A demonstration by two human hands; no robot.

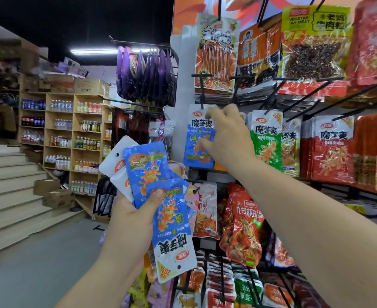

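Head view shows a blue snack packet (pixel 195 141) hanging from a black peg (pixel 202 92) on the rack (pixel 180 63) — the right hand (pixel 226 138) grips its right edge, fingers up by the peg, thumb on the front. Lower left, well apart, the left hand (pixel 132 218) clutches a fan of matching blue packets (pixel 148 167), thumb pressed across them. Just to the right hang green packets (pixel 266 143).

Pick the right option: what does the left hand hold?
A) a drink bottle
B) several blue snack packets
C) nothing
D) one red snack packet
B: the left hand grips a fanned bunch of blue snack packets, while the right hand holds the hanging blue packet.
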